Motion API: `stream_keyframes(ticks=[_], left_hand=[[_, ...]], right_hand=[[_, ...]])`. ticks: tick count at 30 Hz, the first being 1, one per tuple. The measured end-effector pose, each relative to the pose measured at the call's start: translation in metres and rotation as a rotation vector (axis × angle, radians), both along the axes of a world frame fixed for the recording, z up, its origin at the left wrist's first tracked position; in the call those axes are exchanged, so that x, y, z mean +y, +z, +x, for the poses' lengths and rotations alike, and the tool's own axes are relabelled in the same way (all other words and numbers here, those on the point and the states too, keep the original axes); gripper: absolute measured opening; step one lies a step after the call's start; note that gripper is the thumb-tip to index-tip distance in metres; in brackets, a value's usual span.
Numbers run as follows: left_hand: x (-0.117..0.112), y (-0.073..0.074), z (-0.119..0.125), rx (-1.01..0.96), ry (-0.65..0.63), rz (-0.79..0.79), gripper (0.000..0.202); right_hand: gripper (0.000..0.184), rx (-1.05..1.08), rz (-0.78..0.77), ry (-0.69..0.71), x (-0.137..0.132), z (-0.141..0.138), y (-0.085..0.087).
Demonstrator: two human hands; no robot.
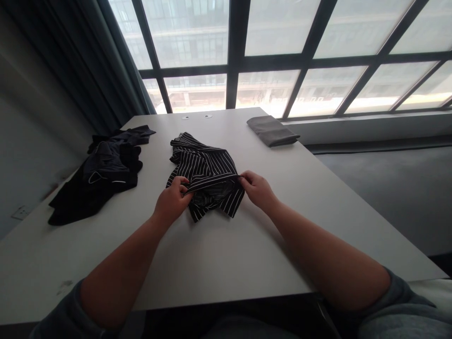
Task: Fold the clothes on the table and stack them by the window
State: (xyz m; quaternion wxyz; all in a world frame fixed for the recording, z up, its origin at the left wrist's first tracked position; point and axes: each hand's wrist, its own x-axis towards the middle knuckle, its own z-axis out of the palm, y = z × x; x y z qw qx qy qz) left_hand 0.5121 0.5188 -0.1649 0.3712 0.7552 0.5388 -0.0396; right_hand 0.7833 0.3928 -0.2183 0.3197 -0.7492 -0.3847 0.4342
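A black garment with white stripes lies crumpled on the white table in front of me. My left hand is closed on a striped strip along its near side, at the left end. At the right end of the same strip, my right hand pinches the fabric between thumb and fingers. The strip is stretched nearly straight between both hands, raised a little above the rest. Below it, darker inner fabric and two striped flaps hang or lie toward me. The garment's exact kind is hard to tell.
On the left of the white table lies a loose pile of dark clothes. A folded grey cloth rests near the far right edge. Two small round fittings sit at the far edge, before large windows. A dark curtain hangs at left.
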Motion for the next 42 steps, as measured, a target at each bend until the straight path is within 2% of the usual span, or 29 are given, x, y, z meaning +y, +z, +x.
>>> stream_keyframes(ticks=[3,6,8,10,13,15,17,20,23,26,29,32,35,37,39,42], left_hand=[[0.001,-0.007,-0.004,-0.134,-0.078,0.047,0.043],[0.008,-0.004,-0.008,-0.265,-0.285,0.166,0.032],[0.014,0.004,-0.011,-0.265,-0.472,0.151,0.020],[0.019,0.013,-0.012,-0.227,-0.614,0.081,0.018],[0.021,0.017,-0.012,-0.189,-0.687,-0.011,0.020],[0.019,0.011,-0.011,-0.199,-0.664,-0.038,0.012],[0.016,0.004,-0.011,-0.222,-0.621,-0.033,0.003],[0.015,-0.002,-0.012,-0.242,-0.498,0.056,0.012],[0.017,0.000,-0.012,-0.239,-0.295,0.207,0.019],[0.018,0.003,-0.012,-0.222,-0.171,0.255,0.020],[0.016,0.002,-0.012,-0.257,-0.154,0.220,0.018],[0.012,0.001,-0.012,-0.271,-0.112,0.214,0.021],[0.010,0.002,-0.012,-0.277,-0.010,0.179,0.039],[0.010,0.002,-0.012,-0.298,0.012,0.119,0.044],[0.012,0.001,-0.011,-0.282,-0.015,0.053,0.037],[0.015,-0.004,-0.012,-0.224,-0.085,-0.015,0.024]], right_hand=[[0.031,0.071,0.019,0.011,-0.002,-0.002,-0.007],[0.029,-0.066,0.216,0.102,-0.003,0.001,-0.002],[0.025,-0.167,0.338,0.232,-0.004,0.003,0.008],[0.031,-0.216,0.382,0.410,-0.006,0.005,0.017],[0.042,-0.240,0.365,0.632,-0.009,0.005,0.019],[0.040,-0.240,0.342,0.696,-0.010,0.003,0.013],[0.028,-0.238,0.319,0.685,-0.010,0.002,0.005],[0.011,-0.235,0.319,0.496,-0.007,0.003,0.000],[0.014,-0.205,0.354,0.272,-0.003,0.004,0.005],[0.018,-0.172,0.281,0.239,-0.002,0.002,0.010],[0.018,-0.174,0.174,0.249,-0.002,0.001,0.011],[0.018,-0.169,0.211,0.179,-0.004,0.001,0.011],[0.016,-0.164,0.274,0.079,-0.005,0.002,0.014],[0.031,-0.128,0.296,0.049,-0.006,0.002,0.013],[0.040,-0.077,0.299,0.092,-0.005,0.002,0.010],[0.012,-0.046,0.286,0.206,-0.003,0.005,0.002]])
